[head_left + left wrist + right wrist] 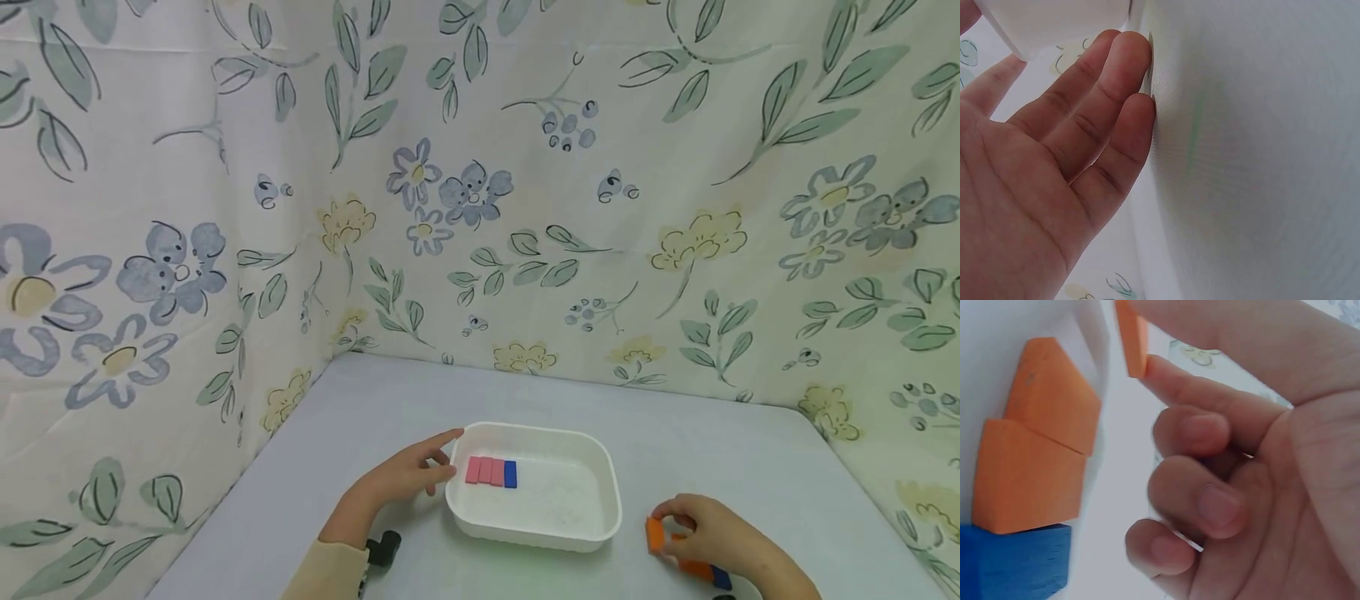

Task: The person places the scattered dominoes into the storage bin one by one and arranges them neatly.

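Observation:
A white plastic tray (536, 533) stands on the table, with several pink blocks (485, 471) and one blue block (511, 474) in a row at its left. My left hand (405, 473) touches the tray's left rim with fingers spread; in the left wrist view its other fingers (1129, 62) hang loosely beside the table. Right of the tray, my right hand (712, 529) pinches an orange block (1132, 340) between thumb and index finger. Two more orange blocks (1032, 475) and a blue block (1019, 562) lie in a line beside that hand, partly hidden by it in the head view.
The table (420, 387) has a pale, smooth cover. Floral curtains (525, 208) hang behind it and along the left side. A black device (385, 548) sits at my left wrist, by the beige sleeve (327, 571).

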The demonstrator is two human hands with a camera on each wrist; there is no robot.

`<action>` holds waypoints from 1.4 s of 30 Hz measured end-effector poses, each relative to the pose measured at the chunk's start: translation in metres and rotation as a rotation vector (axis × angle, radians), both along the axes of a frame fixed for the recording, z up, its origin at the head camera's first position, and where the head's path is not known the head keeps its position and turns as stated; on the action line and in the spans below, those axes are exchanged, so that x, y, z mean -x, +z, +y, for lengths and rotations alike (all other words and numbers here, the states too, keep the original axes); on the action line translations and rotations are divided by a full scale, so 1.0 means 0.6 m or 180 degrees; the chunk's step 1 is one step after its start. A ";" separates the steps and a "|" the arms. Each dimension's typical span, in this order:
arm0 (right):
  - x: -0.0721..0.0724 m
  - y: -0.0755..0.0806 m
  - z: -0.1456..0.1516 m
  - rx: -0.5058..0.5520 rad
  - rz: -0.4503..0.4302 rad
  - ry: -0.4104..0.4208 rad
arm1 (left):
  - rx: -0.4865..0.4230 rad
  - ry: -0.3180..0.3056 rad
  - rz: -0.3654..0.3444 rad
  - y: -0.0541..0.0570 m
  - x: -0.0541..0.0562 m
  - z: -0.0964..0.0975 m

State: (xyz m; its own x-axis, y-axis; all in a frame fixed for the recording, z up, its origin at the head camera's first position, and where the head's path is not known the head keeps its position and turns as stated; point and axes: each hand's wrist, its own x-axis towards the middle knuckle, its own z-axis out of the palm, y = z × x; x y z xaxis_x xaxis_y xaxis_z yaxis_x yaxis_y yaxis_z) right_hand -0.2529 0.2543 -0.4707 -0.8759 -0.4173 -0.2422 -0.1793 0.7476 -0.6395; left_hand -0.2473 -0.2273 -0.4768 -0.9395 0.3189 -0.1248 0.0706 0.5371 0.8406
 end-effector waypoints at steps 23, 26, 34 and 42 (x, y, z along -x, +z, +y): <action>-0.044 0.105 -0.066 0.0460 0.0731 0.0557 | 0.0013 0.0071 -0.0016 -0.001 -0.005 0.001; -0.042 0.109 -0.091 0.0525 0.0770 0.0631 | 0.0014 0.0066 -0.0018 -0.001 -0.007 -0.002; -0.033 0.108 -0.165 0.0347 0.0819 0.0560 | 0.0044 0.0059 -0.0007 0.000 -0.005 0.008; -0.020 0.082 -0.258 -0.0085 0.1131 0.0560 | 0.0094 0.0037 0.0015 0.002 -0.003 0.007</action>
